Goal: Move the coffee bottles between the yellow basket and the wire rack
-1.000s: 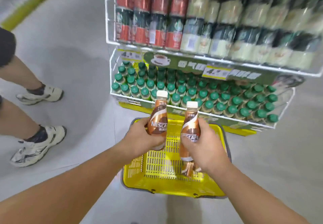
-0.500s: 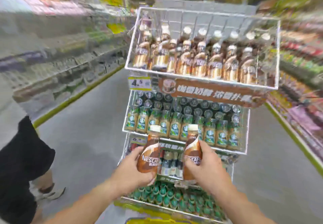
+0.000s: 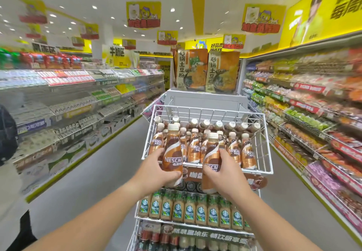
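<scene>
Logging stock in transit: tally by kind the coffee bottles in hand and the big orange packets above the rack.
Coffee bottles held: 2, one in the left hand, one in the right hand
Large orange packets above the wire rack: 2
Total: 4

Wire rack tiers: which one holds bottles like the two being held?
The top tier, stocked with brown Nescafe bottles; the tier below holds green-labelled Starbucks bottles.
</scene>
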Action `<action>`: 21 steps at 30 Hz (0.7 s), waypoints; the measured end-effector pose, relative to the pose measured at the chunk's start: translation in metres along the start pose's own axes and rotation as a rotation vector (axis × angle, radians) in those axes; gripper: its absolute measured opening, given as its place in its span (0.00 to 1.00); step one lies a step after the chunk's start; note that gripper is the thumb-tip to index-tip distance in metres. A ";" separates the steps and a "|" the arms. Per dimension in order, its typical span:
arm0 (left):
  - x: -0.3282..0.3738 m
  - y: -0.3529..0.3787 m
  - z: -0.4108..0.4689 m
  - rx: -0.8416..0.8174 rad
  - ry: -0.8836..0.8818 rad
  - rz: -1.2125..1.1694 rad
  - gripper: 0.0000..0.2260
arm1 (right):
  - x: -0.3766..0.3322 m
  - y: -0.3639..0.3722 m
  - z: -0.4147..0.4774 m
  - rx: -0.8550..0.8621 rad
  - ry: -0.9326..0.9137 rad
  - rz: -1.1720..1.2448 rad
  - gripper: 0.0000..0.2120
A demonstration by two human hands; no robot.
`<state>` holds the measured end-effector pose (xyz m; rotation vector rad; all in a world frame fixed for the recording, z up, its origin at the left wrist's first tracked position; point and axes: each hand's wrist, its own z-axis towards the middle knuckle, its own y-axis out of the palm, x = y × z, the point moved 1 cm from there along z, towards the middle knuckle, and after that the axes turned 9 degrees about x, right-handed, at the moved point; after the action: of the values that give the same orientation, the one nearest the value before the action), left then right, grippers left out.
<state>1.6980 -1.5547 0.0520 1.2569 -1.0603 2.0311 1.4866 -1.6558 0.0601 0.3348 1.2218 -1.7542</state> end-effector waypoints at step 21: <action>-0.006 0.093 0.157 0.174 -0.024 0.309 0.28 | 0.065 0.078 0.166 -0.133 0.056 0.003 0.17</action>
<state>1.7079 -1.7363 0.0553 1.2685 -1.1706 2.3898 1.5609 -1.8351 0.0487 0.3090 1.3696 -1.6609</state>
